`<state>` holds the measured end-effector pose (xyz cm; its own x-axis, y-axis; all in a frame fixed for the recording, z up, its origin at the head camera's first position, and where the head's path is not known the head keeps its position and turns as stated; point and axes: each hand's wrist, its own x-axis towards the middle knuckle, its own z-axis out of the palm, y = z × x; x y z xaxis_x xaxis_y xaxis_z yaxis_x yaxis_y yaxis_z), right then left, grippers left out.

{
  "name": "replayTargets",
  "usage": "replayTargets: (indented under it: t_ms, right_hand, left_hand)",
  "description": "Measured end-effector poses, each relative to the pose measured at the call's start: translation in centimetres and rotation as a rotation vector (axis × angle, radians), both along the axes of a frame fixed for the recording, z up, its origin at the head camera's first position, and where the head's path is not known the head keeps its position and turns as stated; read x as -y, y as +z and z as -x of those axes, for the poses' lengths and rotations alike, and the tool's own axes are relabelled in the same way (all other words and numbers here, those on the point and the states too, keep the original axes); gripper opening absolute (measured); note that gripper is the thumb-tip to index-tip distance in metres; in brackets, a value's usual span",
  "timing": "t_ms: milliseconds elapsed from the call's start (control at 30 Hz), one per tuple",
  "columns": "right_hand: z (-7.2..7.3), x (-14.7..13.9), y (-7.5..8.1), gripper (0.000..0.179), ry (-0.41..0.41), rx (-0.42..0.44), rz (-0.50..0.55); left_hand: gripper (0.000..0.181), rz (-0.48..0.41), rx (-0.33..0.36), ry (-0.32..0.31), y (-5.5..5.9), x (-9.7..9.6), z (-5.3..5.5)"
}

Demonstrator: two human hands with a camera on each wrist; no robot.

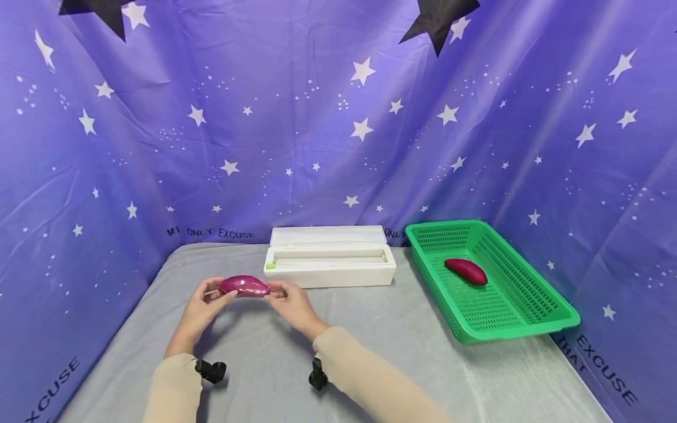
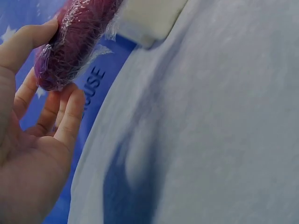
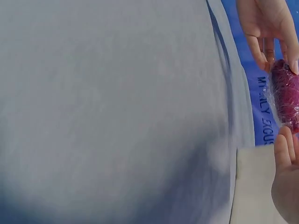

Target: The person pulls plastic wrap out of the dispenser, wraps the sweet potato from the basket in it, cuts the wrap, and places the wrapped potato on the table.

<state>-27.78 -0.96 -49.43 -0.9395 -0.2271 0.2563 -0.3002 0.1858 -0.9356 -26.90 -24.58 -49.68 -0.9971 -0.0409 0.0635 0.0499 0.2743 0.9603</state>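
A reddish-purple sweet potato [image 1: 244, 285] wrapped in shiny clear film is held up above the table, lying crosswise between the two hands. My left hand [image 1: 200, 311] grips its left end, thumb on the near side and fingers behind and below. At the other end my right hand [image 1: 294, 306] pinches the tip between thumb and fingers. In the left wrist view, loose flaps of film stick out from the wrapped sweet potato [image 2: 77, 44]. Part of it is cut off by the frame edge in the right wrist view.
A white box [image 1: 330, 277] with its lid up stands at the back, a roll lying inside and a green piece at its left. On the right, a green basket [image 1: 460, 332] holds an unwrapped sweet potato [image 1: 466, 271]. Purple starry cloth [image 1: 296, 147] encloses the grey table [image 1: 402, 341].
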Motion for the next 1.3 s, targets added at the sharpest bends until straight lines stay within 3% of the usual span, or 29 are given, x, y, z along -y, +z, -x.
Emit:
replayTargets:
  t_ms: [467, 867, 1133, 1300]
  right_hand:
    - [-0.2, 3.1, 0.8, 0.048, 0.161, 0.065, -0.088]
    - [-0.6, 3.4, -0.5, 0.058, 0.256, 0.199, -0.114]
    - [-0.9, 3.0, -1.0, 0.062, 0.257, 0.163, -0.304]
    - [-0.7, 3.0, -1.0, 0.066, 0.271, 0.17, -0.344]
  left_hand:
    - [0.07, 0.064, 0.029, 0.089, 0.0, 3.3, -0.5]
    - [0.079, 0.15, 0.157, 0.073, -1.6, 3.7, -0.3]
    - [0.079, 0.154, 0.172, 0.101, -2.2, 3.2, -0.1]
    - [0.082, 0.153, 0.181, 0.108, -2.2, 3.0, 0.0]
